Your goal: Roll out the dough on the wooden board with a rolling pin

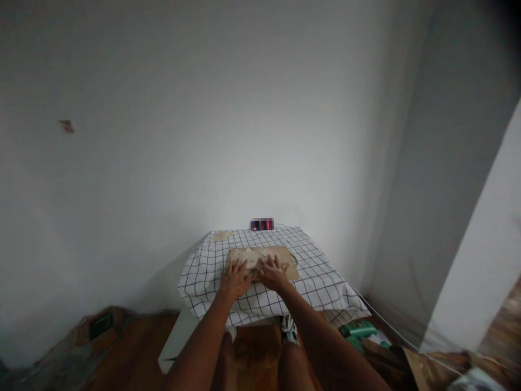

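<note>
A flat tan rectangular board [291,271] lies on the checked tablecloth [317,277], with a pale whitish patch and dark marks on its top. My left hand [236,278] rests at the board's near left part, fingers spread and stretched forward. Farther right, my right hand [273,272] lies over the board's near middle, its fingers apart too. Both palms face down, and neither grips anything that I can see. What the pale patch between the hands is, I cannot tell. A thin dark curved thing [294,259] shows by the board's right edge.
At the table's back stands a small pixelated device [262,224] before the white wall [260,108]. A beige scrap [222,235] lies at the back left. A white cable [391,324] runs down on the right, past green items [358,329] and cardboard. A box [101,326] sits on the left floor.
</note>
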Demonstrator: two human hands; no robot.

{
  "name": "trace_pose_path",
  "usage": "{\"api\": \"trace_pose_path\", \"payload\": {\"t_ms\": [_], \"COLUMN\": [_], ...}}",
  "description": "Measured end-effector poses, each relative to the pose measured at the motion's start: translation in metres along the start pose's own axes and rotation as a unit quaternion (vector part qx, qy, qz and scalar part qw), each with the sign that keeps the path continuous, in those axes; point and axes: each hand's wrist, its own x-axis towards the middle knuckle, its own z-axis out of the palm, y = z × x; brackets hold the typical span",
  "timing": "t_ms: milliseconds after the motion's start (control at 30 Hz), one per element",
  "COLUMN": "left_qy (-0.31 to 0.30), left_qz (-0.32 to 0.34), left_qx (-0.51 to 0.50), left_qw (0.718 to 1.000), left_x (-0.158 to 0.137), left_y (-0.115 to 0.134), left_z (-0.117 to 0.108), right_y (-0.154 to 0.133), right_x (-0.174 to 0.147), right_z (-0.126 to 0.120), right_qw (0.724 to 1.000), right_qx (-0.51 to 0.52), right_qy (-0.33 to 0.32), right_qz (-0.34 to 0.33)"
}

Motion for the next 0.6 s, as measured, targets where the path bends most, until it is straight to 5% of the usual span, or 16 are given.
{"api": "trace_pose_path", "payload": {"t_ms": [300, 600], "left_qy": [-0.036, -0.048], "left_qz": [-0.008, -0.01], "left_qx": [-0.001, 0.012], "left_qw": [0.999, 0.999], "left_x": [-0.035, -0.022], "left_y": [0.007, 0.006], "left_z": [-0.015, -0.017], "right_y": [-0.007, -0.004], "right_x": [-0.038, -0.026], "right_z": [0.018, -0.006], "right_qw": [0.999, 1.0], "right_qx": [0.014, 0.029], "right_qy": [0.047, -0.01], "right_qz": [0.005, 0.003]}}
